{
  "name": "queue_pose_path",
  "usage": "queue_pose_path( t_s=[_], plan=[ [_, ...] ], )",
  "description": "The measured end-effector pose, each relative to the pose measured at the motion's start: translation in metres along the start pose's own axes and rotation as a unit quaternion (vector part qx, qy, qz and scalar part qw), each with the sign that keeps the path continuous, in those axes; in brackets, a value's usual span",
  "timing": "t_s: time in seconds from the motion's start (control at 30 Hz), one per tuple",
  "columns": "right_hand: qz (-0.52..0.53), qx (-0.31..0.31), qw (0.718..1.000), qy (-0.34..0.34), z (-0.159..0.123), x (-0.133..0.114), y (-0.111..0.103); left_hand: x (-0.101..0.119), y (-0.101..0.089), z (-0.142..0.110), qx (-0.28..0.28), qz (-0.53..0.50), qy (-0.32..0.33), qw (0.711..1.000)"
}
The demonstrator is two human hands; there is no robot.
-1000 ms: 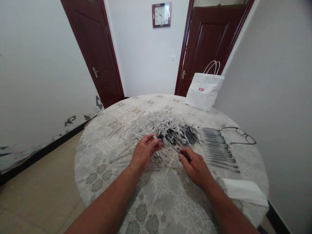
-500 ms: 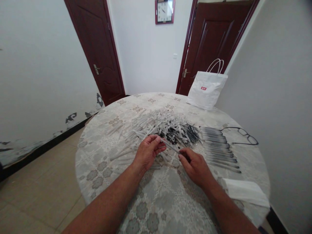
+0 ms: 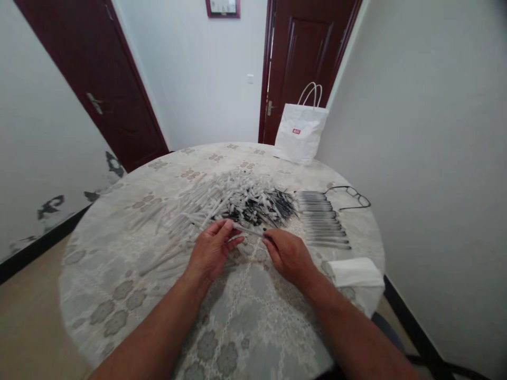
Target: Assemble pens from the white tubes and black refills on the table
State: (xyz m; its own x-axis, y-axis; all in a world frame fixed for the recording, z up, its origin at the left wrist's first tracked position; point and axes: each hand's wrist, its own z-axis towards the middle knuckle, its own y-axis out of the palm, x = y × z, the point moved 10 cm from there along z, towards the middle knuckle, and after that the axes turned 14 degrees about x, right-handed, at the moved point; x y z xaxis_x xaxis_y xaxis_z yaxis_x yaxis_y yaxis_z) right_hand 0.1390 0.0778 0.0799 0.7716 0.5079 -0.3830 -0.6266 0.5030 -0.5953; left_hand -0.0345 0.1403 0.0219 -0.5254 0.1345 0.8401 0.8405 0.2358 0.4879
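My left hand [image 3: 212, 249] pinches one end of a slim, translucent pen [image 3: 250, 231] between thumb and fingertips. At the pen's other, darker end, the fingers of my right hand [image 3: 290, 257] are closed around it. The pen is held nearly level above the tablecloth, just in front of a heap of pen parts. White translucent tubes [image 3: 190, 203] lie on the heap's left, with short white pieces [image 3: 241, 184] and thin black pieces [image 3: 282, 205] toward its right. A row of similar pens with black ends [image 3: 322, 221] lies side by side right of the heap.
Black-framed glasses [image 3: 352, 196] lie beyond the pen row. A folded white paper or cloth [image 3: 356, 272] is near the right edge of the round table [image 3: 229, 316]. A white paper bag [image 3: 301, 134] stands at the back, before a wall and two dark red doors.
The camera view has turned right, so the table and hands appear farther left. The pen now looks more level than before. Both hands still hold it.
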Motion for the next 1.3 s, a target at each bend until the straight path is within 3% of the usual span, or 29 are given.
queue_pose_path(
  t_s=[0.13, 0.27, 0.33, 0.4, 0.47, 0.5, 0.57, 0.67, 0.73, 0.83, 0.97, 1.07, 1.17, 1.3],
  plan=[
    [0.046, -0.018, 0.998, 0.045, 0.004, 0.002, -0.004, 0.002, 0.003, 0.0, 0.0, -0.008, 0.016, 1.0],
    [0.158, -0.063, 0.97, 0.173, 0.003, 0.014, 0.003, 0.002, 0.004, -0.002, 0.001, 0.009, 0.02, 1.0],
    [0.254, -0.111, 0.92, 0.275, -0.006, 0.025, 0.018, 0.002, 0.006, -0.003, -0.002, 0.02, 0.019, 1.0],
    [0.354, -0.156, 0.844, 0.372, -0.019, 0.031, 0.035, 0.003, 0.008, -0.005, -0.006, 0.026, 0.021, 0.999],
    [0.417, -0.179, 0.782, 0.428, -0.028, 0.033, 0.045, 0.005, 0.009, -0.006, -0.007, 0.03, 0.024, 0.999],
    [0.428, -0.183, 0.771, 0.434, -0.03, 0.033, 0.047, 0.005, 0.009, -0.007, -0.005, 0.031, 0.026, 0.999],
    [0.408, -0.188, 0.794, 0.41, -0.028, 0.031, 0.045, 0.004, 0.011, -0.009, -0.007, 0.037, 0.034, 0.999],
    [0.288, -0.155, 0.901, 0.284, -0.013, 0.021, 0.029, -0.003, 0.017, -0.016, -0.035, 0.071, 0.041, 0.996],
    [0.196, -0.121, 0.956, 0.179, -0.002, 0.007, 0.014, -0.009, 0.023, -0.021, -0.066, 0.11, 0.048, 0.991],
    [0.093, -0.096, 0.988, 0.081, 0.007, -0.005, -0.005, -0.009, 0.027, -0.025, -0.091, 0.182, 0.087, 0.975],
    [-0.033, -0.104, 0.993, 0.043, 0.01, 0.02, -0.036, -0.001, 0.023, -0.026, -0.081, 0.278, 0.185, 0.939],
    [-0.146, -0.1, 0.982, 0.059, 0.012, 0.068, -0.068, -0.006, 0.031, -0.035, -0.115, 0.352, 0.268, 0.889],
    [-0.288, -0.112, 0.947, 0.093, 0.012, 0.125, -0.094, -0.019, 0.047, -0.054, -0.195, 0.404, 0.35, 0.823],
    [-0.404, -0.194, 0.886, 0.119, 0.002, 0.183, -0.097, -0.035, 0.059, -0.07, -0.27, 0.44, 0.413, 0.75]
  ],
)
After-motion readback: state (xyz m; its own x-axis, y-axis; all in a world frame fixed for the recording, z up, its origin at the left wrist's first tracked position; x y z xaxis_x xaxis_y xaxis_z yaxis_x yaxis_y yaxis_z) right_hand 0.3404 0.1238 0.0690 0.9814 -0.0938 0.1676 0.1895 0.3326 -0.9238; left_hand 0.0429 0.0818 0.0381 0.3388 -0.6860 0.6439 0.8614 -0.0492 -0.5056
